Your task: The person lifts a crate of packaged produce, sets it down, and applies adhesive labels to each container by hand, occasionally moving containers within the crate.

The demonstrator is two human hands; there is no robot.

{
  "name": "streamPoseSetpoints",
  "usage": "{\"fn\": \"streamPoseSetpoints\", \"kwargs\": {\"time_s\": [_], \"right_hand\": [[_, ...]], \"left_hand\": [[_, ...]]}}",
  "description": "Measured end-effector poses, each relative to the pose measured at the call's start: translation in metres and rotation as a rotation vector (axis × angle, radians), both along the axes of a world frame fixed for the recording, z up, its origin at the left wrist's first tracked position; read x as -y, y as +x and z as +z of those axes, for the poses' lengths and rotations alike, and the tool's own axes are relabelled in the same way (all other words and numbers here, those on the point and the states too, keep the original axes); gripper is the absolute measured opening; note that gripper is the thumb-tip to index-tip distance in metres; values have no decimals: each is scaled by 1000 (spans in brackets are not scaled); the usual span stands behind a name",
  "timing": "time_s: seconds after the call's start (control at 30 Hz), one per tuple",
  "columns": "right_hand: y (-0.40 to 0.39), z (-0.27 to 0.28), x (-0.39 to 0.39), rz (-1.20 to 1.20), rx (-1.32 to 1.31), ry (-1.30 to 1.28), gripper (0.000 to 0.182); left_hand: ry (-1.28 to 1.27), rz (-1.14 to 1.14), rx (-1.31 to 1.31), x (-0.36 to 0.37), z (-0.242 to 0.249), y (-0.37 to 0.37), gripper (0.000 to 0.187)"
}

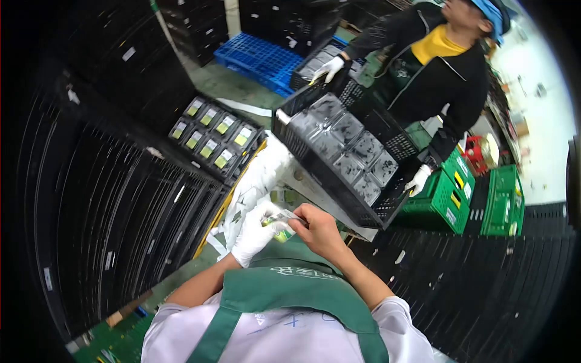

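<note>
In front of the green apron, my left hand [254,234], in a white glove, is closed on a small green and white label [279,232]. My bare right hand [318,230] meets it from the right, thumb and fingers pinched at the label's upper edge. Just beyond my hands lies a pile of white paper strips [257,181], with some green labels [288,196] near it. Ahead, a co-worker's two white-gloved hands grip a black crate [327,187] holding several clear-lidded boxes [348,145].
At the left stands a black crate [235,173] of labelled packs, beside tall stacks of black crates [121,230]. Blue pallets [257,59] lie behind. Green crates [445,196] stand at the right, past the co-worker [436,78]. More black crates [472,284] are at the lower right.
</note>
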State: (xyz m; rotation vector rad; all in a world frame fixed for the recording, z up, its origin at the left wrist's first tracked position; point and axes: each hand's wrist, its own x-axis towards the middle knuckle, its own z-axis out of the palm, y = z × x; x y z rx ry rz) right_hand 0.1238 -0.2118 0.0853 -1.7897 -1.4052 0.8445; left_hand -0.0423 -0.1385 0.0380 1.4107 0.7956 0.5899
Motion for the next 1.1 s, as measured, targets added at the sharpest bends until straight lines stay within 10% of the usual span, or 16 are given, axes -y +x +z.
{"fn": "streamPoseSetpoints", "kwargs": {"time_s": [0.13, 0.23, 0.4, 0.47, 0.6, 0.73, 0.97, 1.1], "right_hand": [[8, 4, 11, 68, 326, 268, 13], [36, 19, 13, 71, 438, 281, 12], [155, 9, -5, -502, 303, 89, 8], [199, -33, -28, -436, 245, 40, 16], [255, -121, -104, -281, 258, -64, 31], [296, -195, -190, -178, 213, -127, 39], [320, -316, -264, -95, 562, -296, 55], [306, -279, -253, -124, 875, -163, 74]], "left_hand": [[-226, -202, 376, -8, 37, 29, 81], [-280, -382, 292, -8, 31, 40, 82], [-542, -494, -297, -1, 9, 55, 37], [207, -478, -70, 6, -36, 59, 36], [-378, -289, -50, 15, -37, 89, 32], [-10, -238, -105, 8, -49, 113, 25], [-482, 78, -204, -24, -39, 157, 32], [-313, 169, -228, -38, -66, 177, 28]]}}
